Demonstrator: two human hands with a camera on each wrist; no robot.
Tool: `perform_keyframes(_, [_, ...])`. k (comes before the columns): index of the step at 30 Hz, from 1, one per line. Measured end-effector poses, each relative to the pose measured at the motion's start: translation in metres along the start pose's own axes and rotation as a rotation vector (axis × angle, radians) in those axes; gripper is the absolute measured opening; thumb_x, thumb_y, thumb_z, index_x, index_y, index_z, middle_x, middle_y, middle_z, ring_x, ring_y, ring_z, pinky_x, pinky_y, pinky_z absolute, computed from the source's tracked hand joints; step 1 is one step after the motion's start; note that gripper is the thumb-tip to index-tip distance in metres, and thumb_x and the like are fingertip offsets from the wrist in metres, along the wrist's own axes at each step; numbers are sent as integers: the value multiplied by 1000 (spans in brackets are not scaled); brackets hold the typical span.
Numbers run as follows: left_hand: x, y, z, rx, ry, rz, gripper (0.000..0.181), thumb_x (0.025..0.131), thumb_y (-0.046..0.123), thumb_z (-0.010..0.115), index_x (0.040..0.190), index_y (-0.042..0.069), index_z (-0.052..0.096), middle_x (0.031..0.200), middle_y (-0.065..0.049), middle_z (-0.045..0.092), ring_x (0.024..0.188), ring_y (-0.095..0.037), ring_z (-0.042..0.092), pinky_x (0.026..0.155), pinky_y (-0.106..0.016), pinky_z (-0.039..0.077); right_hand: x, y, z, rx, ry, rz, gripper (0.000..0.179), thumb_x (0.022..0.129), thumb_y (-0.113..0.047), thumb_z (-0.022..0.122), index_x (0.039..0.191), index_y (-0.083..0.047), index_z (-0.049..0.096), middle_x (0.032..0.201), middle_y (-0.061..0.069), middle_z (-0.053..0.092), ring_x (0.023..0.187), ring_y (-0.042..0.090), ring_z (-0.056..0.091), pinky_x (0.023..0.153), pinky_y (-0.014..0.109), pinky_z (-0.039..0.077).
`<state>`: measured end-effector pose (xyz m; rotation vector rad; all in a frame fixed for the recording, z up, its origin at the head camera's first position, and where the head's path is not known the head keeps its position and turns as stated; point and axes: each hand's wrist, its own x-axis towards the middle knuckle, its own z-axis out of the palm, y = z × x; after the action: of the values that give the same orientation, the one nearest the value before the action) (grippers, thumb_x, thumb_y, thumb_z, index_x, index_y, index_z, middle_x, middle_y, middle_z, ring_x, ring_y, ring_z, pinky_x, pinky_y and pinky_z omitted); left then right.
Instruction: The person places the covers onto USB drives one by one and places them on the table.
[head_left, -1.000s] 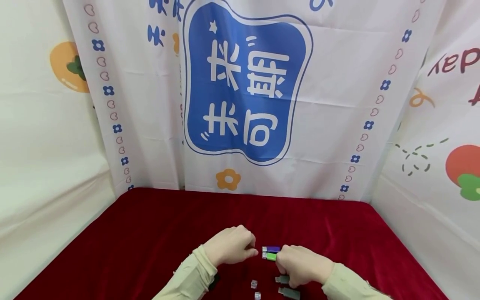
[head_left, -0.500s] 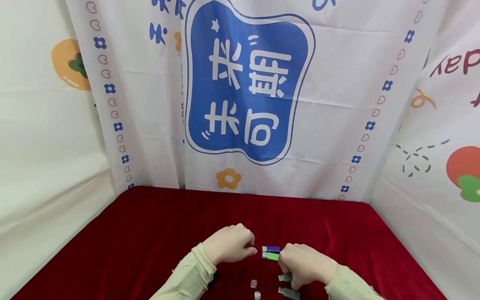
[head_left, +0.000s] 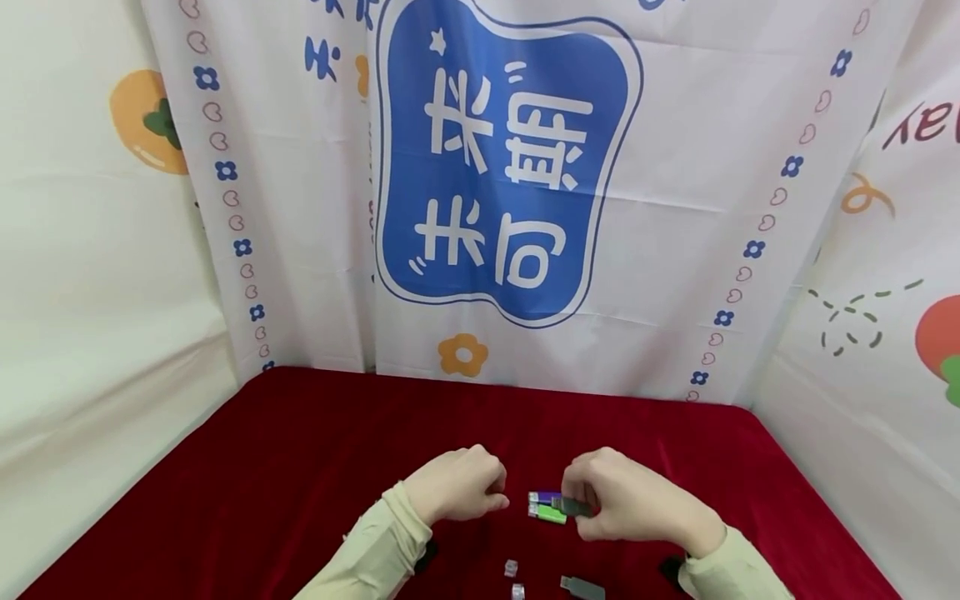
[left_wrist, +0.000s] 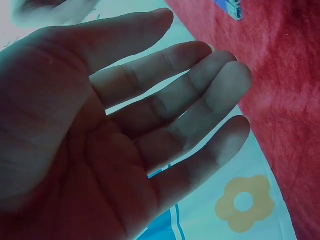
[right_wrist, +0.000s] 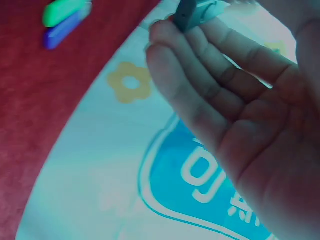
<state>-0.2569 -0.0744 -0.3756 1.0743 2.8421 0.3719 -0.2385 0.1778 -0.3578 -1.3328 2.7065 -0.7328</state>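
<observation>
My right hand [head_left: 633, 498] pinches a grey USB flash drive [head_left: 575, 507], its metal plug pointing left, raised above the table in the head view. The drive's grey body [right_wrist: 187, 14] shows between the fingertips at the top of the right wrist view. Just behind it lie a purple stick [head_left: 543, 497] and a green stick [head_left: 549, 513], side by side with clear ends at the left. My left hand [head_left: 456, 485] hovers to their left, holding nothing, its fingers loosely bent in the left wrist view.
Nearer the front edge lies another grey USB flash drive [head_left: 583, 588]. To its left are two small clear caps, one farther cap [head_left: 511, 568] and one nearer cap [head_left: 517, 592]. A red cloth [head_left: 315, 467] covers the table, with printed curtains [head_left: 675, 275] around it.
My right hand has lifted one grey USB flash drive off the cloth and moved it away from the front edge, beside the coloured sticks. The left hand has hardly moved.
</observation>
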Motion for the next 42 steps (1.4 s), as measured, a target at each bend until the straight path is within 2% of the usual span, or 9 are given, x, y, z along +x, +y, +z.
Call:
perform_keyframes(4, [1,0,1,22,-8,1,17,90,23,73,75,17,69,66,12,55,52,-3,50,53,-21,44,-3,-5,-8,20,75,-66,23,76,-2,76,87,-21,68,78,-14,57,67,9,56,59,23,50])
perform_keyframes(10, [5,3,13,41,-34,25,18,89,22,74,73,18,67,65,13,54,52,-2,49,52,-20,43,-14,5,-14,28,133,-77,31,77,0,76,89,-27,66,81,-15,58,67,8,56,60,25,52])
perform_keyframes(15, [7,5,16,71,-36,47,17,86,20,77,73,18,66,66,13,53,54,-1,49,52,-19,42,-17,12,-17,34,138,-52,32,77,0,77,90,-27,67,82,-15,59,68,7,57,61,25,52])
perform_keyframes(21, [7,7,14,106,-15,86,13,81,16,82,76,17,70,66,13,54,56,0,49,53,-18,42,-19,11,-22,32,159,-70,33,77,1,75,91,-27,67,84,-15,60,69,7,58,62,25,53])
perform_keyframes(27, [8,9,14,89,-33,121,16,76,15,86,83,15,73,71,13,57,62,2,51,56,-16,43,-21,9,-24,38,161,-67,33,76,2,74,90,-26,67,83,-12,61,68,5,56,61,26,53])
perform_keyframes(35, [6,14,17,85,-51,97,21,71,16,90,85,16,74,74,12,61,63,3,53,57,-16,45,-21,9,-20,51,191,-146,36,74,4,72,91,-28,66,84,-13,62,68,5,58,59,26,53])
perform_keyframes(42, [6,16,18,89,-60,109,24,67,17,92,83,16,74,74,12,62,63,4,52,57,-16,45,-22,9,-21,47,207,-155,35,75,3,71,91,-27,67,84,-12,62,67,6,58,58,25,52])
